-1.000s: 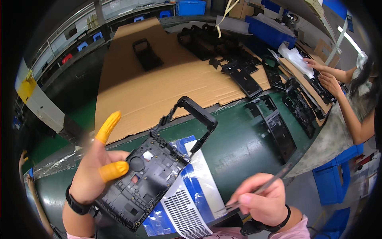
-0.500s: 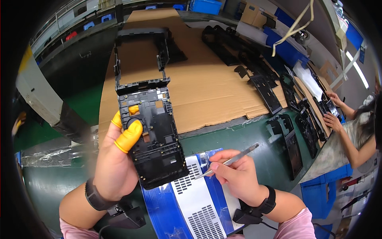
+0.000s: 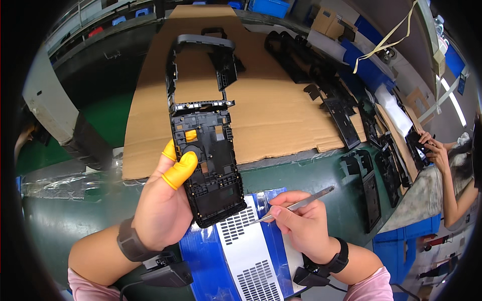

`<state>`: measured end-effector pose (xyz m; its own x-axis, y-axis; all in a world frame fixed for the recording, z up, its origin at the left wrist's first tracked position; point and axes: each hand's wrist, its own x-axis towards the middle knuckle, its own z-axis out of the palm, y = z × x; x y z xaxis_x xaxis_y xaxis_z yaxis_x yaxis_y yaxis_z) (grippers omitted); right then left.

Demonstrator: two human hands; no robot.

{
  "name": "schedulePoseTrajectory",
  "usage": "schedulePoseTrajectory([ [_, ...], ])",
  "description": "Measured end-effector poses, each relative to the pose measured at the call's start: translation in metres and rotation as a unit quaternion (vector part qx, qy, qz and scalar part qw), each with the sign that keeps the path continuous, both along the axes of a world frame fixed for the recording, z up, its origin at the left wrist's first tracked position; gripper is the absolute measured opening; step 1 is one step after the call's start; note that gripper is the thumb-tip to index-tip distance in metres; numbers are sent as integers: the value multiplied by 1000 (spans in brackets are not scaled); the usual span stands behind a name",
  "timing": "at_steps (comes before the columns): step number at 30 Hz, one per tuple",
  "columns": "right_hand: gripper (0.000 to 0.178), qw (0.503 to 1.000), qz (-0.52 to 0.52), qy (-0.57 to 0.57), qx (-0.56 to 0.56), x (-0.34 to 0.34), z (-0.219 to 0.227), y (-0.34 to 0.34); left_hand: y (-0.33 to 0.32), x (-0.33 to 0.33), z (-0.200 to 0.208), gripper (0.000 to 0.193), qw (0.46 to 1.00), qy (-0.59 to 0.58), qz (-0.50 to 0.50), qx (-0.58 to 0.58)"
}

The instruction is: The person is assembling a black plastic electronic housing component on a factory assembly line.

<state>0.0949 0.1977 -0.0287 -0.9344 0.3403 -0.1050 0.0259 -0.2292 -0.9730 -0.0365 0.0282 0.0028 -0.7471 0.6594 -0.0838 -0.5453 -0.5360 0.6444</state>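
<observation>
My left hand (image 3: 168, 200), with yellow finger cots on its thumb and fingers, is closed on a black plastic housing (image 3: 213, 155). The housing is held up, its ribbed inner side showing and an open frame rising at its far end. Between the thumb and fingers of my right hand (image 3: 304, 223) are metal tweezers (image 3: 301, 203), their points toward the lower left. Below those points lies a white sheet of small black rectangular pieces (image 3: 246, 233), fixed on a blue board (image 3: 206, 261). The tweezer points are near the sheet; I cannot tell whether they touch it.
Cardboard (image 3: 271, 115) covers the far part of the green table (image 3: 301, 175). Several black housings lie to the right, the nearest being a long housing (image 3: 369, 193). At the far right, another person's hands (image 3: 434, 150) hold a black part. A grey pillar (image 3: 57, 100) stands at left.
The housing in my left hand has shifted right and turned slightly. The tweezers stay over the upper part of the sheet. The other person's hands have moved closer together.
</observation>
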Motion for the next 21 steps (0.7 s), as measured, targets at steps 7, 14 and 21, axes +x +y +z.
schedulePoseTrajectory([
  [7,11,1000,-7,6,0,-1,3,-3,0,6,6,34,1000,-5,19,12],
  [14,15,994,-37,69,-76,18,48,1,1,26,7,41,1000,-19,-24,3],
  [21,20,995,21,99,-15,17,55,-20,-5,49,14,39,983,-139,-118,25],
])
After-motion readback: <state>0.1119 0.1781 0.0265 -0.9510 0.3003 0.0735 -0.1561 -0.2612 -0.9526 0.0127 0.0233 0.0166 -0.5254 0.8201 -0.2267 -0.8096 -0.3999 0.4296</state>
